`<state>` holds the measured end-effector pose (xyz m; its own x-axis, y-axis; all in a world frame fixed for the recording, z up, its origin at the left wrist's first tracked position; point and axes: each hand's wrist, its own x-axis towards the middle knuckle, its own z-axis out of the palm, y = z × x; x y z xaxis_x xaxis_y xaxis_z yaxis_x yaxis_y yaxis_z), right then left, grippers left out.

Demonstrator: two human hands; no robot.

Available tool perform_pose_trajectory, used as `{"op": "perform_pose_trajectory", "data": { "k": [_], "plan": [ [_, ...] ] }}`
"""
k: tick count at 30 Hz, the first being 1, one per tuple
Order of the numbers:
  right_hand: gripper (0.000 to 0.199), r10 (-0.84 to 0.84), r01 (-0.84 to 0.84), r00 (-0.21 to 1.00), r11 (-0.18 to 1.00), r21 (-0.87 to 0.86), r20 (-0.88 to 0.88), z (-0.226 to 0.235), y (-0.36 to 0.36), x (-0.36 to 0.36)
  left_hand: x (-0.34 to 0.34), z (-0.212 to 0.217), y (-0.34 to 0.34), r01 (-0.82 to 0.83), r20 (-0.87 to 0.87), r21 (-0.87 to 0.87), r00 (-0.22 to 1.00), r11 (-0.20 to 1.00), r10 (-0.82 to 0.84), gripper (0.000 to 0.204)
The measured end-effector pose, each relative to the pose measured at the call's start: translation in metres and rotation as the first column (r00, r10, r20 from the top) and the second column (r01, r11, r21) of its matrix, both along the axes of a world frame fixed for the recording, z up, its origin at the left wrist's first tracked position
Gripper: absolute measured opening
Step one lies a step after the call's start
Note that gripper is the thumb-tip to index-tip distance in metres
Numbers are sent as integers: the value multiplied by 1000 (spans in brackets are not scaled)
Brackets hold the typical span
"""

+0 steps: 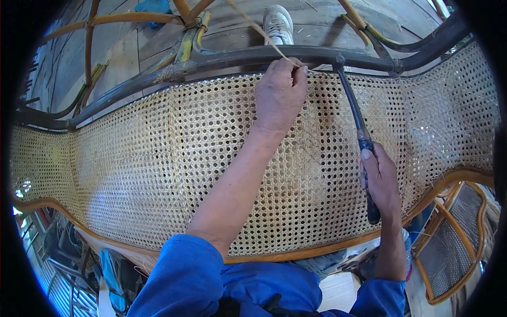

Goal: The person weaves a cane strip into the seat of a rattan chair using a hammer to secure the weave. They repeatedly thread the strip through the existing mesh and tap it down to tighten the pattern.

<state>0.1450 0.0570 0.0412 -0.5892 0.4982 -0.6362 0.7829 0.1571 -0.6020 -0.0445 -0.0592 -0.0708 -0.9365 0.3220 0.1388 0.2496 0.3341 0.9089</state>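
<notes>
A wide panel of woven cane webbing [227,174] stretches across in front of me, set in a curved furniture frame. Its far edge lies along a dark rail [232,60]. At that edge my left hand [280,95] is closed, thumb and fingers pinching a thin pale cane strip [257,27]. The strip runs up and away past the rail, and its near end lies at the fingertips. To the right, my right hand [381,177] is wrapped around the black grip of a hammer [350,95]. The hammer's head is up at the dark rail, right of my left hand; whether it touches is unclear.
Beyond the rail, bamboo-like poles [134,18] and bent struts cross over a plank floor [119,58]. A white shoe [278,25] stands there, with a blue item [153,10] to its left. Another cane-panelled piece [449,248] sits at the lower right.
</notes>
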Motion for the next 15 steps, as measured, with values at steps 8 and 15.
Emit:
{"op": "perform_pose_trajectory", "data": {
  "k": [8,15],
  "plan": [
    [27,-145,147,989,983,-109,29,-1,-7,-11,-1,1,1,16,-36,-23,999,1000,-16,12],
    [28,-150,142,987,981,-129,-61,5,-14,-8,-1,1,0,16,-35,-27,999,1000,-17,13]
  ]
}}
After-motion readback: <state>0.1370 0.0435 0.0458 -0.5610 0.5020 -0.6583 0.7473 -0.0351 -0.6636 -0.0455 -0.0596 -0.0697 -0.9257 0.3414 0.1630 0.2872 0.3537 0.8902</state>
